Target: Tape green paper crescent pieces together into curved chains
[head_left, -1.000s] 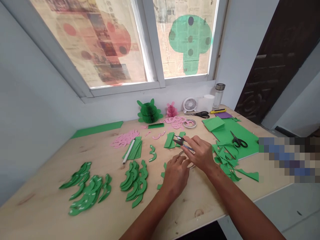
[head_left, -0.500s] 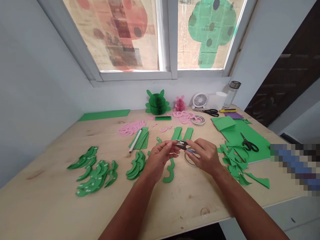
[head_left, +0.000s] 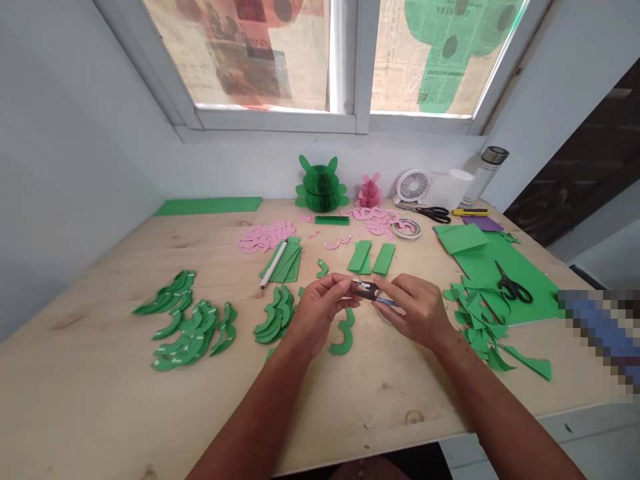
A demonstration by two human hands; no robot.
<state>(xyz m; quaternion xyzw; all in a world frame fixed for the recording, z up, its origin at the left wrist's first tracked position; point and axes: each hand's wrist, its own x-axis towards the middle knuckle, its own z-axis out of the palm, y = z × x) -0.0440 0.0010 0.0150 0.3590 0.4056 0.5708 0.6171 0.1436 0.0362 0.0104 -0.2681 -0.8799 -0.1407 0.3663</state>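
Observation:
Between my hands, above the table, is a pair of small thread snips [head_left: 369, 292] with dark blades and a blue end. My right hand [head_left: 419, 308] is closed around them, thumb and fingers on either side. My left hand [head_left: 320, 307] pinches at the blade tips, where a tiny whitish piece shows; its exact form is too small to tell. Below lies a wavy green paper strip [head_left: 343, 337], partly hidden by my left hand. Stacked scalloped green pieces [head_left: 275, 317] rest left of that hand. A roll of tape under my right hand is mostly covered.
Taped green pieces [head_left: 193, 340] lie at left, a white pen [head_left: 274, 264] on green strips, pink cutouts [head_left: 267, 235] behind. Green scraps [head_left: 477, 323] and black scissors [head_left: 513, 287] are at right. Paper honeycomb figures [head_left: 323, 189], a fan [head_left: 413, 185] and a bottle [head_left: 485, 175] stand along the wall.
The view has tipped downward, so the table items sit higher in the picture. Both hands stay together at the snips with almost the same grip.

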